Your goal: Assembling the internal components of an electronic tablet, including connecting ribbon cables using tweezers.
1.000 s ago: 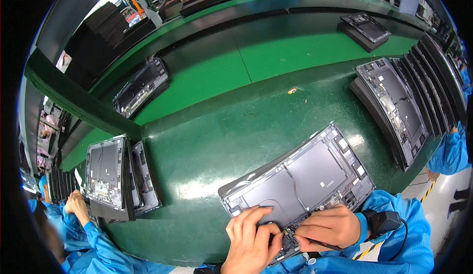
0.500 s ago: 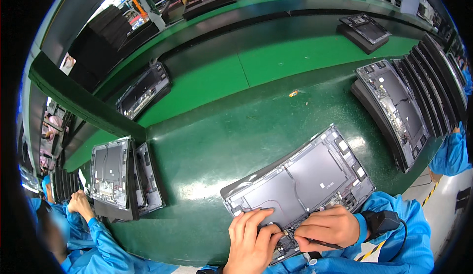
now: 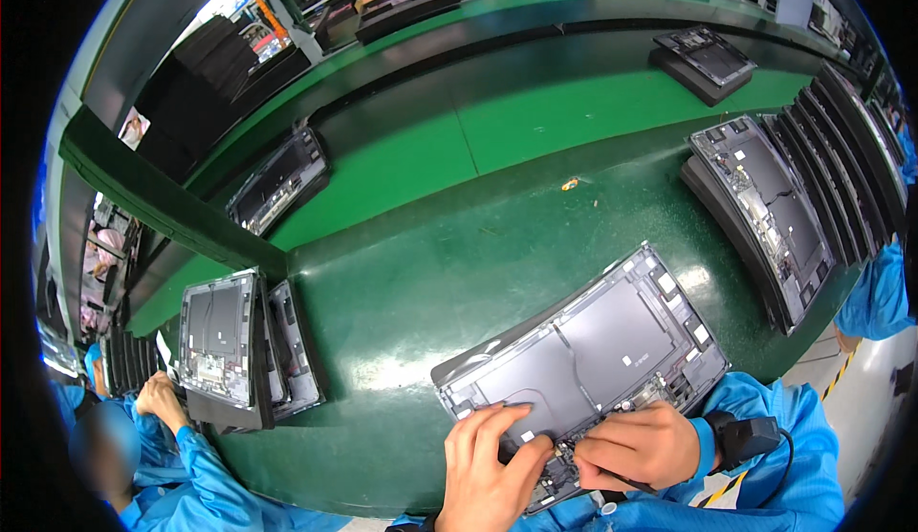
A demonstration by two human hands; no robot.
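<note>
An opened grey tablet or laptop casing (image 3: 612,331) lies at a slant on the green bench before me, its near edge lined with a circuit board (image 3: 559,475). My left hand (image 3: 483,465) rests on the casing's near left part, fingers apart, with the thumb touching the board. From the right, my right hand (image 3: 636,444) pinches a thin black stick-like tool (image 3: 626,480) whose exact kind I cannot make out. Its working end is hidden by the fingers, close to the left thumb. A dark tray or pad shows under the casing.
To the right, another opened casing (image 3: 765,217) leans by a row of dark upright trays (image 3: 841,159). Stacked casings (image 3: 220,341) stand at left near a co-worker's hand (image 3: 161,400). More casings lie on the bright green strip (image 3: 402,164). An orange-white scrap (image 3: 571,184) lies mid-bench.
My left thumb has shifted slightly on the board, and the black tool in my right hand has tilted so that less of it shows. The casing stays essentially in place.
</note>
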